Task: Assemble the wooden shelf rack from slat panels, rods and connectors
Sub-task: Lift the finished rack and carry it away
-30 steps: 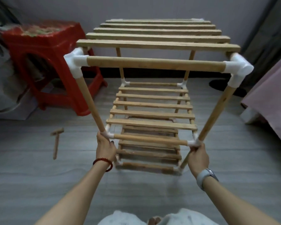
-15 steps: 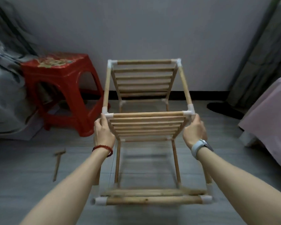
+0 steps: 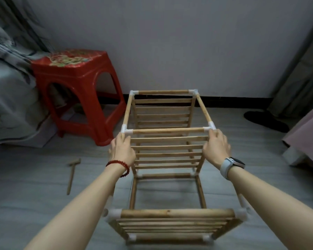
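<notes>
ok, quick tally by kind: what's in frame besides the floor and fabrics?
shelf rack: 1
red stool: 1
wooden mallet: 1
hands on the rack: 2, left hand, right hand
dark slipper: 1
Total: 6

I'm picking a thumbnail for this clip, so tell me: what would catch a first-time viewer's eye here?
The wooden shelf rack fills the middle, tipped on the grey floor with its slat panels stacked toward the wall. The left hand and right hand hold it at either side by the white connectors. The red stool glows at the left, with a small wooden mallet lying on the floor nearer the viewer.
</notes>
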Demonstrator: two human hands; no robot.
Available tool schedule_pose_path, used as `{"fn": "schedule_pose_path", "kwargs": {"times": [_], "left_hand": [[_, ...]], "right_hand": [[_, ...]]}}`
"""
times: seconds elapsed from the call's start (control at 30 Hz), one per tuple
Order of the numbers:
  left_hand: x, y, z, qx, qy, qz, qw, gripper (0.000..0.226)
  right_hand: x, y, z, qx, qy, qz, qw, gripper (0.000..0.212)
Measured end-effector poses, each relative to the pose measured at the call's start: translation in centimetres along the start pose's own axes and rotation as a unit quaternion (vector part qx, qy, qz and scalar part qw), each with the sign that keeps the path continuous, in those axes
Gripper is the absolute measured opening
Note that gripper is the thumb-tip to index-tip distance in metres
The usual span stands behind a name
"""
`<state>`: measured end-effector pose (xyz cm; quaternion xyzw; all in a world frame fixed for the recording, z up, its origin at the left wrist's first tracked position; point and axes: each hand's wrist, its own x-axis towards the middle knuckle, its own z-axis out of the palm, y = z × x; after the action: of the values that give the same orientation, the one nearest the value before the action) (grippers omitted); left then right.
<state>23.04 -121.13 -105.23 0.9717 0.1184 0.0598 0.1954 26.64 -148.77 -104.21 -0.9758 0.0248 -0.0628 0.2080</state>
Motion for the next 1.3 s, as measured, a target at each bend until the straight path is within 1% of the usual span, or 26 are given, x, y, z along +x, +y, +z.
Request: {"fn": "schedule_pose_path", "kwargs": {"times": [0.07, 0.1, 0.13, 0.17, 0.23, 0.3, 0.33, 0.37, 0.4, 0.43, 0.5, 0.57, 0.67, 0.73, 0.77, 0.87, 1.0, 1.1, 1.17, 1.23, 1.3], "left_hand": [[-2.1, -0.2, -0.9, -0.024, -0.013, 0.061, 0.998, 0.040], [-3.4, -0.5, -1.0, -0.033, -0.007, 0.106, 0.994, 0.035], [-4.6, -0.7, -1.3, -0.034, -0.009, 0.149, 0.988, 0.029], [-6.4, -1.0, -1.9, -0.030, -0.026, 0.188, 0.981, 0.026], [-9.3, -1.7, -2.5, -0.036, -0.101, 0.243, 0.964, 0.028], [-11.3, -1.9, -3.1, -0.056, -0.194, 0.256, 0.945, 0.035], [-12.5, -1.9, -3.4, -0.037, -0.229, 0.257, 0.938, 0.037], [-13.1, -1.9, -3.5, 0.001, -0.245, 0.258, 0.935, 0.036], [-13.8, -1.9, -3.5, 0.040, -0.245, 0.258, 0.934, 0.031], [-14.2, -1.8, -3.5, 0.065, -0.237, 0.257, 0.934, 0.026], [-14.6, -1.3, -3.9, 0.082, -0.205, 0.256, 0.941, 0.023], [-14.3, -0.4, -4.7, 0.105, -0.149, 0.266, 0.947, 0.025], [-12.7, 1.4, -6.7, 0.127, -0.024, 0.262, 0.956, 0.027], [-11.0, 2.8, -8.6, 0.124, 0.061, 0.252, 0.958, 0.028], [-9.9, 3.7, -9.6, 0.130, 0.091, 0.247, 0.956, 0.028], [-6.8, 6.1, -12.8, 0.129, 0.164, 0.224, 0.952, 0.029], [-2.2, 9.0, -17.2, 0.129, 0.237, 0.192, 0.943, 0.031], [0.8, 10.3, -19.2, 0.126, 0.269, 0.156, 0.942, 0.033], [2.4, 10.9, -19.4, 0.129, 0.263, 0.124, 0.948, 0.037], [3.5, 11.3, -19.1, 0.148, 0.223, 0.097, 0.959, 0.050], [4.4, 11.5, -18.9, 0.162, 0.178, 0.080, 0.967, 0.062]], "right_hand": [[-2.4, -0.1, -1.0, 0.028, -0.034, -0.105, 0.993, 0.041], [-3.8, 0.1, -1.4, 0.056, -0.071, -0.161, 0.983, 0.039], [-5.2, 0.2, -1.9, 0.086, -0.123, -0.207, 0.967, 0.037], [-7.3, 0.2, -2.5, 0.107, -0.187, -0.236, 0.947, 0.036], [-10.5, 0.2, -3.3, 0.100, -0.290, -0.261, 0.915, 0.035], [-12.3, 0.2, -3.5, 0.035, -0.333, -0.281, 0.900, 0.035], [-13.3, 0.2, -3.5, -0.011, -0.336, -0.294, 0.895, 0.033], [-13.8, 0.1, -3.5, -0.055, -0.328, -0.307, 0.892, 0.031], [-14.3, 0.1, -3.5, -0.086, -0.312, -0.317, 0.891, 0.028], [-14.7, 0.1, -3.5, -0.100, -0.302, -0.319, 0.893, 0.026], [-15.0, -0.2, -3.8, -0.100, -0.286, -0.318, 0.898, 0.021], [-14.6, -0.8, -4.8, -0.103, -0.249, -0.316, 0.909, 0.018], [-12.5, -2.3, -7.0, -0.099, -0.128, -0.316, 0.935, 0.025], [-10.7, -3.7, -8.9, -0.090, -0.041, -0.323, 0.941, 0.028], [-9.7, -4.5, -10.0, -0.096, -0.007, -0.326, 0.941, 0.029], [-6.6, -7.1, -13.2, -0.101, 0.082, -0.313, 0.941, 0.031], [-1.5, -10.6, -17.4, -0.078, 0.156, -0.304, 0.937, 0.032], [2.2, -13.0, -18.4, -0.063, 0.190, -0.282, 0.938, 0.032], [3.9, -14.2, -17.6, -0.077, 0.201, -0.261, 0.941, 0.038], [5.1, -14.9, -16.7, -0.109, 0.173, -0.239, 0.949, 0.048], [6.3, -15.5, -16.3, -0.140, 0.117, -0.220, 0.958, 0.059]]}}
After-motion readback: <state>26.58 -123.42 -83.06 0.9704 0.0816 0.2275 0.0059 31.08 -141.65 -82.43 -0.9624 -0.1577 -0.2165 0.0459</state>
